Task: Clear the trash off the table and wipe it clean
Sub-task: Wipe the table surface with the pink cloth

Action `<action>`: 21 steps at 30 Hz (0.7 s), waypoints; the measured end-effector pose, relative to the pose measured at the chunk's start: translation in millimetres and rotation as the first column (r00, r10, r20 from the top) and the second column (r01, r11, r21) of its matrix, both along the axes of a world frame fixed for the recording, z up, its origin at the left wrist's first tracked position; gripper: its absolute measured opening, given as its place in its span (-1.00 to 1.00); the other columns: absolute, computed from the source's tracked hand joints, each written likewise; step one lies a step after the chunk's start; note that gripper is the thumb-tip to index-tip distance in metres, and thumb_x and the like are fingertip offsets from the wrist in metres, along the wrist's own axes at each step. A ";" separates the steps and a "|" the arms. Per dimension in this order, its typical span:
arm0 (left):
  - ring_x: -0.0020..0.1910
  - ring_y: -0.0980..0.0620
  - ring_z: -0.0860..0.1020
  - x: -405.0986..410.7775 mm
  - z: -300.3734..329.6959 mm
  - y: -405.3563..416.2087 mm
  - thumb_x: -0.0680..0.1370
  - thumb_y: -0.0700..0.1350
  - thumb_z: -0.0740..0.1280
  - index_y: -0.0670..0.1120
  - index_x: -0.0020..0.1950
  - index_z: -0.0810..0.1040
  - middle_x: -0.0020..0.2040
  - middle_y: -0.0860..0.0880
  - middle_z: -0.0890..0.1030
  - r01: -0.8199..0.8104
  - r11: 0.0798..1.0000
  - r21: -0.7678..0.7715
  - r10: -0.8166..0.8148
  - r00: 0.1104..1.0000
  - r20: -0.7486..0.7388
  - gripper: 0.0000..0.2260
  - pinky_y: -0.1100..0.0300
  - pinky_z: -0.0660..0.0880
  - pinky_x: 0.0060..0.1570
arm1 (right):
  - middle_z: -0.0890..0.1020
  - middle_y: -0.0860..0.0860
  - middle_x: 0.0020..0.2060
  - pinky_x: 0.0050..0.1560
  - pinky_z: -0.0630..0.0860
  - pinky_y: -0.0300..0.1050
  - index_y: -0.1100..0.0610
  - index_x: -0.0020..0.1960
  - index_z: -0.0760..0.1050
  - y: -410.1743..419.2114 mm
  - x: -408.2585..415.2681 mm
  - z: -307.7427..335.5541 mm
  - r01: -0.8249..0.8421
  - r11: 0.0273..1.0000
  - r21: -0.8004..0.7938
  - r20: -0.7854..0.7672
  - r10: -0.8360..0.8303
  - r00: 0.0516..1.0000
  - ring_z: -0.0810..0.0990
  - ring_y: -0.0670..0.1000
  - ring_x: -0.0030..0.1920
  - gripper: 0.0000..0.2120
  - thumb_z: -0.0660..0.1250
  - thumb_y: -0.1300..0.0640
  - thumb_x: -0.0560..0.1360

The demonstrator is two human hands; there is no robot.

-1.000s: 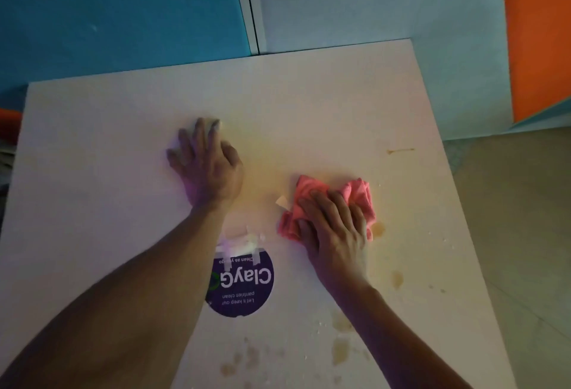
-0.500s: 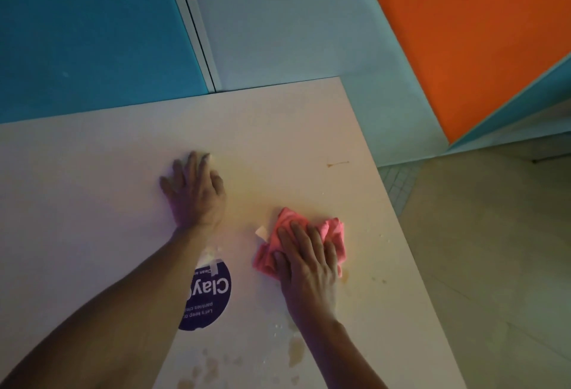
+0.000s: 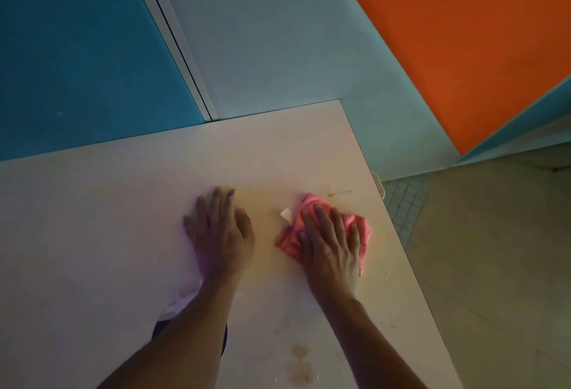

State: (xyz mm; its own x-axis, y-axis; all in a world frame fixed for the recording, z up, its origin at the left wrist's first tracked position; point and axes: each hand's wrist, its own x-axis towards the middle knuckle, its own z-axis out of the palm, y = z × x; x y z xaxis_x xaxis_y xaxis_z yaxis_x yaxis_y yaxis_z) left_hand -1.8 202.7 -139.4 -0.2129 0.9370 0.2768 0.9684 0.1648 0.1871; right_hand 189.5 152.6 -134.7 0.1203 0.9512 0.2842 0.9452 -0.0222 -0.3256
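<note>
Stage: wiping, partly done | right hand [image 3: 329,243] flat, fingers straight, pressing pink cloth [image 3: 309,228] on desk [image 3: 92,218] near right edge | left hand [image 3: 219,231] flat, holding nothing | left: paper scrap [image 3: 286,213], streak [image 3: 340,193], stains [image 3: 299,364]

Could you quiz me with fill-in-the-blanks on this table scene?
1. The right hand presses a cloth coloured ____.
2. The left hand rests flat on the ____.
3. Brown stains mark the table on its ____ side.
4. The wall panel at upper right is ____.

Missing words: pink; table; near; orange
</note>
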 end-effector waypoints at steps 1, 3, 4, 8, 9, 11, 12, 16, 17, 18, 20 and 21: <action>0.49 -0.23 0.35 -0.4 0.2 0.7 0.62 -0.02 0.18 0.00 0.45 0.49 0.49 -0.03 0.46 -0.006 1.000 0.010 0.006 1.000 0.005 -0.60 -0.27 0.20 0.42 | 0.48 -0.04 0.43 0.49 0.16 0.28 -0.05 0.44 0.47 13.2 6.1 0.0 0.003 1.000 -0.002 0.010 -0.003 1.000 0.37 0.15 0.47 -0.60 0.20 -0.09 0.63; 0.47 -0.23 0.38 -1.2 -0.5 1.7 0.60 -0.02 0.19 0.00 0.44 0.51 0.48 -0.03 0.48 -0.013 1.000 0.020 0.013 1.000 0.003 -0.59 -0.27 0.22 0.41 | 0.49 -0.03 0.42 0.47 0.18 0.30 -0.05 0.43 0.47 42.2 18.3 -1.7 0.018 1.000 -0.011 0.023 -0.018 1.000 0.38 0.16 0.46 -0.60 0.19 -0.09 0.64; 0.47 -0.23 0.39 -0.7 -0.8 1.4 0.59 -0.01 0.19 0.00 0.43 0.52 0.47 -0.04 0.48 -0.009 1.000 0.024 0.009 1.000 -0.005 -0.59 -0.26 0.22 0.40 | 0.48 -0.03 0.43 0.46 0.17 0.32 -0.05 0.44 0.47 55.9 25.8 -2.8 0.022 1.000 -0.021 0.032 -0.022 0.999 0.37 0.15 0.47 -0.60 0.18 -0.09 0.64; 0.47 -0.21 0.39 0.4 -0.4 2.9 0.58 -0.01 0.22 0.03 0.42 0.52 0.48 -0.01 0.48 -0.021 0.999 0.029 0.020 1.000 0.009 -0.59 -0.25 0.22 0.42 | 0.45 -0.03 0.45 0.46 0.14 0.35 -0.06 0.46 0.42 102.7 55.6 -5.0 0.040 0.997 -0.072 0.086 -0.034 0.996 0.32 0.15 0.49 -0.58 0.11 -0.12 0.66; 0.48 -0.21 0.39 1.2 -0.8 3.1 0.58 -0.01 0.23 0.04 0.42 0.52 0.48 -0.01 0.48 -0.025 0.999 0.026 0.025 1.000 0.004 -0.60 -0.25 0.22 0.42 | 0.42 -0.03 0.46 0.45 0.14 0.36 -0.07 0.48 0.40 110.8 59.7 -4.2 0.053 0.994 -0.092 0.083 -0.045 0.995 0.30 0.14 0.50 -0.57 0.08 -0.13 0.67; 0.49 -0.20 0.37 1.8 0.0 2.7 0.58 -0.01 0.23 0.05 0.43 0.51 0.49 0.01 0.46 -0.034 0.999 0.008 0.034 0.999 -0.008 -0.60 -0.25 0.21 0.43 | 0.40 -0.03 0.48 0.46 0.13 0.36 -0.07 0.49 0.38 117.3 59.1 -4.4 0.079 0.991 -0.106 0.058 -0.073 0.996 0.27 0.14 0.52 -0.57 0.07 -0.11 0.67; 0.50 -0.19 0.36 0.9 0.5 2.8 0.58 0.00 0.23 0.06 0.44 0.50 0.50 0.01 0.45 -0.037 0.999 0.000 0.037 0.999 -0.007 -0.59 -0.25 0.20 0.44 | 0.41 -0.02 0.48 0.47 0.14 0.36 -0.05 0.49 0.39 116.1 55.2 -4.5 0.085 0.992 -0.090 0.034 -0.082 0.996 0.29 0.16 0.52 -0.58 0.09 -0.09 0.66; 0.52 -0.20 0.34 -0.1 0.1 0.3 0.59 0.01 0.21 0.05 0.46 0.49 0.51 0.00 0.44 -0.040 0.999 -0.012 0.040 0.999 -0.015 -0.58 -0.26 0.19 0.45 | 0.50 0.04 0.41 0.44 0.23 0.31 0.04 0.43 0.48 78.3 33.8 -4.0 0.082 0.996 0.026 -0.050 -0.081 0.995 0.38 0.18 0.46 -0.62 0.20 0.00 0.64; 0.51 -0.20 0.34 -0.5 0.4 0.7 0.59 0.01 0.20 0.04 0.46 0.49 0.51 -0.01 0.44 -0.034 0.999 -0.011 0.034 0.999 -0.020 -0.58 -0.26 0.19 0.45 | 0.51 0.04 0.40 0.43 0.24 0.29 0.05 0.41 0.50 63.1 27.9 -4.0 0.063 0.997 0.047 -0.053 -0.061 0.997 0.40 0.18 0.45 -0.63 0.23 0.02 0.63; 0.51 -0.21 0.35 -0.7 0.7 0.8 0.59 0.01 0.20 0.04 0.46 0.49 0.51 -0.02 0.44 -0.030 0.999 -0.011 0.030 0.999 -0.020 -0.57 -0.26 0.19 0.45 | 0.52 0.04 0.40 0.43 0.25 0.28 0.06 0.40 0.52 48.6 23.0 -3.6 0.037 0.997 0.061 -0.052 -0.034 0.998 0.41 0.17 0.44 -0.64 0.25 0.04 0.63; 0.51 -0.21 0.34 0.0 1.3 0.6 0.59 0.02 0.19 0.03 0.47 0.48 0.51 -0.02 0.43 -0.036 0.999 -0.017 0.035 0.999 -0.015 -0.56 -0.25 0.18 0.45 | 0.51 0.03 0.40 0.44 0.25 0.28 0.05 0.41 0.51 32.8 20.3 -2.6 -0.011 0.999 0.046 -0.036 0.013 0.999 0.40 0.17 0.45 -0.64 0.24 0.04 0.63; 0.51 -0.20 0.35 0.3 1.5 0.8 0.59 0.02 0.18 0.03 0.47 0.48 0.52 -0.02 0.43 -0.036 0.999 -0.018 0.036 0.999 -0.016 -0.56 -0.25 0.18 0.45 | 0.50 0.03 0.41 0.43 0.25 0.28 0.04 0.42 0.50 34.5 22.1 -1.8 -0.034 0.999 0.031 -0.024 0.035 0.999 0.40 0.17 0.45 -0.63 0.23 0.02 0.64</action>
